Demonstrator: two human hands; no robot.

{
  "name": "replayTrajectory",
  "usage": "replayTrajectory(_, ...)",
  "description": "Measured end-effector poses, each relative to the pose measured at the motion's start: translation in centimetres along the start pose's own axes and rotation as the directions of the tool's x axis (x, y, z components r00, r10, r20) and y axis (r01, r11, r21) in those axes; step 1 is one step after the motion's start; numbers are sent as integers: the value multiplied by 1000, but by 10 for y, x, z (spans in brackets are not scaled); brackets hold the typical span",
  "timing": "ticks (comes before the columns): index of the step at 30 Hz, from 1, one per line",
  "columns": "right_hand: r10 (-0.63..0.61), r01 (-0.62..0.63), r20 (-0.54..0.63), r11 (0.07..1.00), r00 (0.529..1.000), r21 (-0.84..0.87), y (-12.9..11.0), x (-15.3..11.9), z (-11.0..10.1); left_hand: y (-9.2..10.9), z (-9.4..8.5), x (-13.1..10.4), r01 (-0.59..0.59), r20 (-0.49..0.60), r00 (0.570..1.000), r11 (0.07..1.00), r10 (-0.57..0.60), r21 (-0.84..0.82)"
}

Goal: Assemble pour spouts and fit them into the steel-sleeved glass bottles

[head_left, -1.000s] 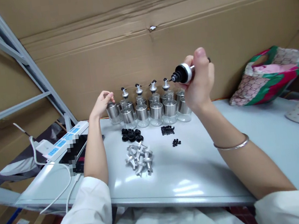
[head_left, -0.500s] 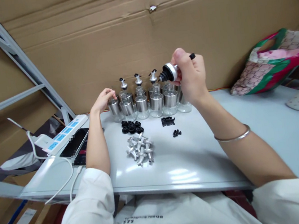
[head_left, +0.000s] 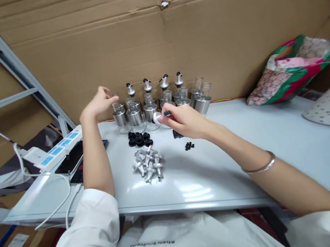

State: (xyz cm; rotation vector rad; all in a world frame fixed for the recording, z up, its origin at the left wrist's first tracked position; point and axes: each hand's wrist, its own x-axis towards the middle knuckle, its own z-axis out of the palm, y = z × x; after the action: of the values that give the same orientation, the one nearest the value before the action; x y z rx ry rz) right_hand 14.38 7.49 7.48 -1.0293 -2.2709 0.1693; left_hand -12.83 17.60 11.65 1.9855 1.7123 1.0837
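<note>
My right hand point(head_left: 187, 120) is closed around a pourer spout point(head_left: 156, 117), its silver collar and black tip showing in front of the glass bottles. The pourer's lower end is hidden. To the left, my left hand point(head_left: 98, 103) is raised with thumb and fingers apart, holding nothing, near the neck of the leftmost front bottle point(head_left: 120, 119). Two rows of bottles with steel sleeves stand by the cardboard wall. Several back bottles carry silver pourers with black tips, such as this fitted pourer point(head_left: 164, 81); the front ones have bare glass necks.
Black stoppers point(head_left: 139, 139), silver spout bodies point(head_left: 148, 164), small black caps point(head_left: 189, 145) and black strips point(head_left: 178, 134) lie in piles on the table point(head_left: 219, 173). At left are a power strip point(head_left: 61, 148) and phones point(head_left: 70, 159). A patterned bag point(head_left: 285, 72) stands at right.
My right hand has moved down and left with the pourer. My left hand has lifted away from the leftmost bottle's neck. A fourth fitted pourer now shows where my right hand was.
</note>
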Motion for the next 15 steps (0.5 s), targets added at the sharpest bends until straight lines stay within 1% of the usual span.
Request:
replayTrajectory(1, 29, -28, 16, 999, 999, -43, 3, -4, 6, 17, -5, -11, -73, -91, 992, 988, 86, 138)
replayTrajectory(2, 52, -49, 28, 995, 998, -85, 5, -8, 12, 36, -6, -26, -187, -125, 967, 954, 221, 236)
replayTrajectory(3, 68, -63, 41, 990, 997, -123, 8, -11, 17, 54, -3, -42, -320, -101, 927, 904, 360, 285)
replayTrajectory(4, 76, -67, 55, 986, 996, -155, 10, -14, 21, 71, 3, -61, -446, -24, 880, 842, 475, 305)
replayTrajectory(5, 78, -65, 70, 982, 994, -177, 12, -18, 24, 86, 13, -80, -546, 87, 831, 777, 549, 315)
replayTrajectory(6, 76, -59, 82, 980, 994, -188, 14, -21, 26, 96, 25, -98, -622, 194, 782, 718, 592, 312)
replayTrajectory(7, 70, -52, 87, 980, 994, -190, 16, -24, 27, 103, 39, -114, -677, 291, 736, 669, 612, 306)
replayTrajectory(8, 63, -46, 87, 982, 994, -183, 18, -27, 26, 106, 54, -127, -716, 368, 697, 628, 616, 305)
replayTrajectory(9, 55, -41, 82, 984, 995, -171, 19, -30, 25, 105, 67, -137, -741, 419, 669, 596, 614, 308)
replayTrajectory(10, 50, -38, 74, 987, 996, -153, 21, -33, 24, 100, 80, -143, -754, 440, 653, 581, 616, 307)
replayTrajectory(11, 47, -39, 61, 991, 997, -131, 22, -35, 22, 94, 90, -146, -757, 430, 651, 582, 626, 297)
replayTrajectory(13, 44, -41, 35, 996, 998, -82, 24, -39, 18, 77, 105, -147, -745, 328, 666, 620, 669, 246)
replayTrajectory(15, 38, -37, 12, 998, 999, -48, 23, -41, 16, 63, 113, -146, -737, 187, 674, 631, 715, 241)
